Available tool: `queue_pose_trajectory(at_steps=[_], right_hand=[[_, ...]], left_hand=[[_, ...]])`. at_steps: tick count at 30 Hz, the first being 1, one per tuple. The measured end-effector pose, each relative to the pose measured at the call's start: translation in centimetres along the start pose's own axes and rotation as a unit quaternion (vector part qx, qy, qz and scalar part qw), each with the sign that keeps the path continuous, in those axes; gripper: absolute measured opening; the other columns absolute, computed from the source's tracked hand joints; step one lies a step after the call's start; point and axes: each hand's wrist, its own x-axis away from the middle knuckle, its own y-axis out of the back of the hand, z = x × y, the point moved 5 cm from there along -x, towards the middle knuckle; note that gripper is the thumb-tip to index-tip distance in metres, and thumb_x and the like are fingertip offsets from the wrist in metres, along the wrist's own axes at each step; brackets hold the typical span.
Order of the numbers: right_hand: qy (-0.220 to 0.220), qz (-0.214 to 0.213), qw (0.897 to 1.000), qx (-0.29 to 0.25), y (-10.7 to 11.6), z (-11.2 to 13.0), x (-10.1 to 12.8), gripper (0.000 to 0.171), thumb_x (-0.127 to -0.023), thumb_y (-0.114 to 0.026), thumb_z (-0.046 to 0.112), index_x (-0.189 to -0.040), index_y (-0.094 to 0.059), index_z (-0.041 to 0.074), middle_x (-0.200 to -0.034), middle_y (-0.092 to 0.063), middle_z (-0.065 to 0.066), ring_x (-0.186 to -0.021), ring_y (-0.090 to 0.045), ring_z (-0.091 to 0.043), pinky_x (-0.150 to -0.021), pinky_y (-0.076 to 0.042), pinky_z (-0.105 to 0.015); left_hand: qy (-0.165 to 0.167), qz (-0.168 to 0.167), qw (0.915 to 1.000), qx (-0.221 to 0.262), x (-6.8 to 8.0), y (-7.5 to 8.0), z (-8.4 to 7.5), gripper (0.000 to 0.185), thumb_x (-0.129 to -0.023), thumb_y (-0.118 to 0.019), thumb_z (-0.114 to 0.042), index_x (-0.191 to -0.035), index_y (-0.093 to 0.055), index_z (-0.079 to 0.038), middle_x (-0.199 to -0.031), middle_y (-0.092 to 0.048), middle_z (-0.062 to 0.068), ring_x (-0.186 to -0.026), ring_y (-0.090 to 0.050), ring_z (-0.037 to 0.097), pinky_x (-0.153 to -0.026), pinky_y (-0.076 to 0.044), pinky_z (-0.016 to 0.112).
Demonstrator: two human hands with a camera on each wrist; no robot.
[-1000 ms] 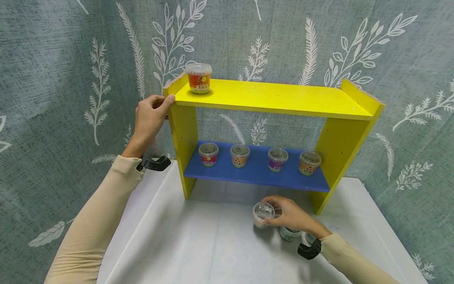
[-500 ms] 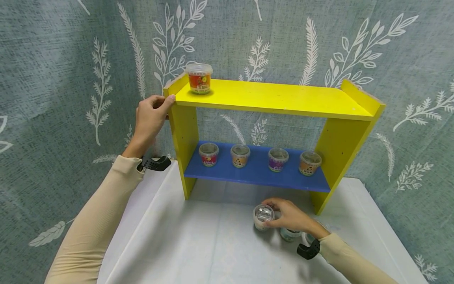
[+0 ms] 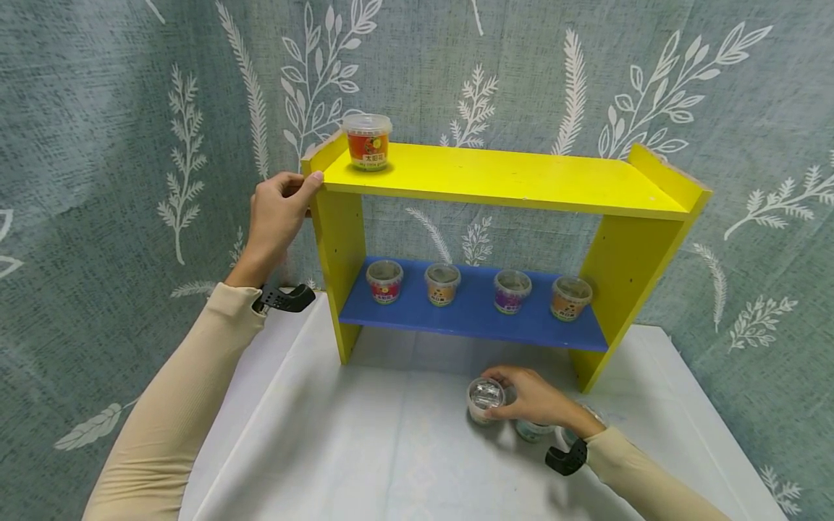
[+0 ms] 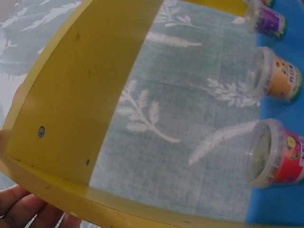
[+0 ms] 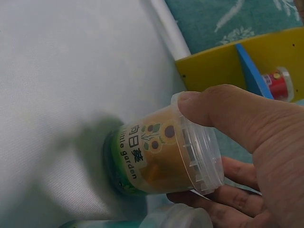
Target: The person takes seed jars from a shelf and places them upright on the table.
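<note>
Fingers and thumb of the right hand [image 3: 537, 398] curl round the rim of a small lidded cup [image 3: 485, 400], which stands on the white table [image 3: 365, 449] near the right front foot of the yellow shelf [image 3: 502, 181]. The wrist view shows the thumb on the clear lid and the fingers under the far side, so this grip is clamped on the cup. Two more cups [image 3: 533, 430] sit just beside it, partly under the wrist; lifting straight up before moving sideways would likely keep them from being knocked. The left hand [image 3: 276, 213] grips the shelf's top left corner, thumb on the board's edge, which should steady the frame. One cup [image 3: 367, 142] stands on the top board's left end; four cups [image 3: 476, 289] line the blue board [image 3: 469, 318] below.
</note>
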Motion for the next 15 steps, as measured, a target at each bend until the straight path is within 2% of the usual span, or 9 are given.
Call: queue_pose_trajectory(at_steps=[8, 15], right_hand=[[-0.001, 0.009, 1.000, 0.009, 0.16, 0.00, 0.05, 0.064, -0.086, -0.083, 0.043, -0.135, -0.063, 0.006, -0.125, -0.068, -0.006, -0.110, -0.065, -0.029, -0.092, -0.054, -0.049], [-0.018, 0.023, 1.000, 0.003, 0.30, -0.42, 0.27, 0.066, -0.089, -0.080, 0.044, -0.139, -0.061, 0.005, -0.130, -0.066, -0.010, -0.118, -0.063, -0.032, -0.098, -0.051, -0.054]], left_hand=[[-0.001, 0.001, 1.0000, 0.001, 0.06, -0.02, -0.06, 0.058, -0.099, -0.063, -0.054, -0.127, -0.067, -0.003, -0.110, -0.066, 0.007, -0.092, -0.061, 0.014, -0.079, -0.052, 0.024], [0.000, 0.000, 1.0000, -0.001, 0.06, -0.02, -0.06, 0.059, -0.099, -0.063, -0.055, -0.127, -0.068, -0.003, -0.112, -0.066, 0.008, -0.092, -0.062, 0.014, -0.080, -0.053, 0.023]])
